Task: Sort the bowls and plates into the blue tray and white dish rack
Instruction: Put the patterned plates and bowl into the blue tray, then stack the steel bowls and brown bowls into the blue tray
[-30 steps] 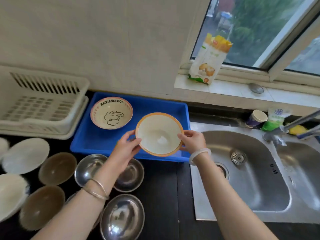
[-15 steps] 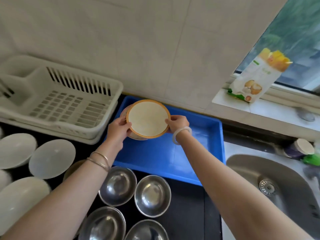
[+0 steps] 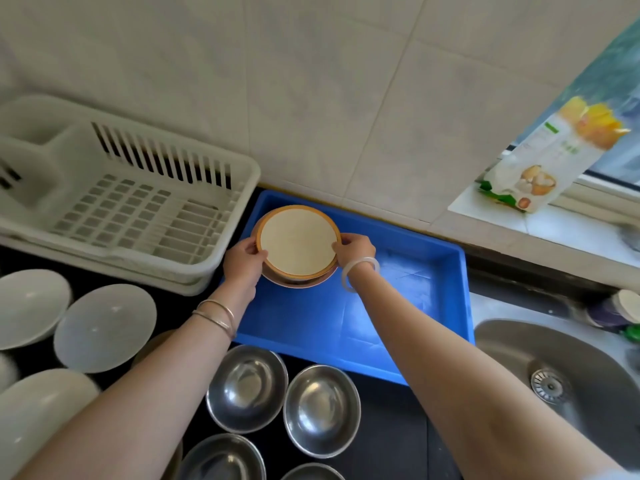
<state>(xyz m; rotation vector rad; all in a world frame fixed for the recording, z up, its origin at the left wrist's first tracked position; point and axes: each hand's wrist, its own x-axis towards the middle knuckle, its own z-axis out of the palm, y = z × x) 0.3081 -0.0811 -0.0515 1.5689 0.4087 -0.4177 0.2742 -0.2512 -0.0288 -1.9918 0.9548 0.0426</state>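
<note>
A cream bowl with an orange rim (image 3: pixel 298 249) sits nested in a pink-rimmed bowl (image 3: pixel 298 283) at the back left of the blue tray (image 3: pixel 398 306). My left hand (image 3: pixel 244 263) grips the orange-rimmed bowl's left edge and my right hand (image 3: pixel 355 249) grips its right edge. The white dish rack (image 3: pixel 131 209) stands left of the tray with nothing in it. Several steel bowls (image 3: pixel 320 408) and white plates (image 3: pixel 104 327) lie on the dark counter in front.
A steel sink (image 3: pixel 568 382) lies to the right of the tray. On the window sill at the upper right stands a food packet (image 3: pixel 550 157). A paper cup (image 3: pixel 620 308) and a green item sit behind the sink. The tiled wall rises behind the tray.
Both hands carried the orange-rimmed bowl from above the tray's front edge to its back left and lowered it into the pink-rimmed bowl. The view swung left.
</note>
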